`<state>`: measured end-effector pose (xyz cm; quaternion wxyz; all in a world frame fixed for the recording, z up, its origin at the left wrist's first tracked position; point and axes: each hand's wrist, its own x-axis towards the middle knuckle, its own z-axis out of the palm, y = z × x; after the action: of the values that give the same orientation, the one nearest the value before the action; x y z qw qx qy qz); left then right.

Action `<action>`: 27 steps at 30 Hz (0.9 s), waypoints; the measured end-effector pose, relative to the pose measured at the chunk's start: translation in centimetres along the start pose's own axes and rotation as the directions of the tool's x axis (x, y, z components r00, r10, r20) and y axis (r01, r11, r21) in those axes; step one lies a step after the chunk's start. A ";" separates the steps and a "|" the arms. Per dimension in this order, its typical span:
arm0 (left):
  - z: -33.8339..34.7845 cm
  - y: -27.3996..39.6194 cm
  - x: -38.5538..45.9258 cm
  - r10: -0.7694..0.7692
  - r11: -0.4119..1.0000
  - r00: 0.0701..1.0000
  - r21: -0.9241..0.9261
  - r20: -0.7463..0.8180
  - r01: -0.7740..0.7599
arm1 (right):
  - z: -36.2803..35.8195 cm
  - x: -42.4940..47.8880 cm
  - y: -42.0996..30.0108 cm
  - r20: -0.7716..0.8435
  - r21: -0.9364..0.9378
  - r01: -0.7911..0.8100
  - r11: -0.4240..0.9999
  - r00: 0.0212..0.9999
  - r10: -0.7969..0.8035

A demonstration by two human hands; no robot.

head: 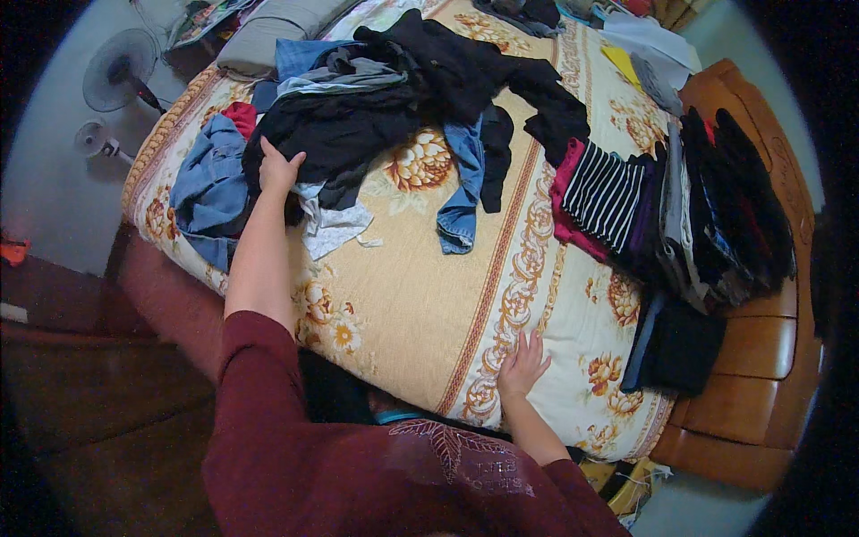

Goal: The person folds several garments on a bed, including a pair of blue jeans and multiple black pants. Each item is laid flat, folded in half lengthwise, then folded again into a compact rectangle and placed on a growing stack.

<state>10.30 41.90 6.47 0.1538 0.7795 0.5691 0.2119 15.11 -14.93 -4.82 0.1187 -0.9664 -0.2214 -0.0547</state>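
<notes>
My left hand (278, 166) is on a black garment (335, 127) at the near left of a loose clothes heap. Its thumb is spread from the fingers; whether they grip the cloth is not clear. Beside that hand lie a crumpled blue denim garment (211, 171) and a white patterned cloth (335, 228). Nearer the bed's front edge, my right hand (523, 368) rests with fingers apart on the floral bedspread (402, 302), holding nothing. A black long-sleeved garment (456, 67) tops the far part of the heap, and a blue denim leg (462, 188) sticks out below it.
Folded clothes (711, 208) stand in a row by the wooden headboard (745, 403), a striped garment (604, 194) at one end. A folded dark garment (678, 349) lies nearer me. Fans (119, 70) stand on the floor at left. A grey rolled bundle (268, 37) sits at the far edge.
</notes>
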 end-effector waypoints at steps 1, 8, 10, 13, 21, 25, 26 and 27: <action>0.0 0.5 0.3 -0.080 0.994 0.996 0.075 0.046 0.077 | 0.0 0.0 0.0 -0.003 0.003 0.005 1.000 1.000 -0.005; -4.3 1.6 -4.2 0.432 0.902 0.818 0.195 -0.380 -0.385 | 0.6 -0.3 0.5 -0.047 0.003 0.020 1.000 0.999 -0.020; -8.3 2.5 -7.0 0.533 0.843 0.764 0.142 -0.365 -0.520 | 0.6 -0.3 0.3 -0.074 0.014 0.023 1.000 0.997 -0.022; -12.9 6.0 -15.3 0.445 0.672 0.812 -0.459 -0.377 -0.582 | 0.4 -0.8 0.7 -0.074 -0.008 0.012 1.000 0.997 -0.012; -3.0 8.1 -39.4 0.682 0.340 0.712 -0.934 0.167 -0.106 | 0.1 0.8 0.7 0.393 0.633 -0.396 0.665 0.905 0.165; -2.6 7.1 -45.6 0.778 0.351 0.579 -0.933 0.244 -0.077 | -8.8 -2.2 -4.9 0.887 0.394 -0.830 -0.395 0.456 -0.075; -3.1 7.2 -46.6 0.823 0.331 0.520 -0.936 0.228 -0.115 | -9.6 -3.0 -5.5 0.897 0.293 -0.806 -0.513 0.418 -0.144; -3.5 7.3 -47.5 0.865 0.308 0.456 -0.939 0.209 -0.153 | -9.3 -3.9 -5.2 0.870 0.258 -0.771 -0.582 0.447 -0.207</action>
<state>2.09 -5.57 5.59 0.6154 0.7678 -0.0296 0.1758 8.80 -14.34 4.63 0.7495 -0.3406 0.2549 0.5072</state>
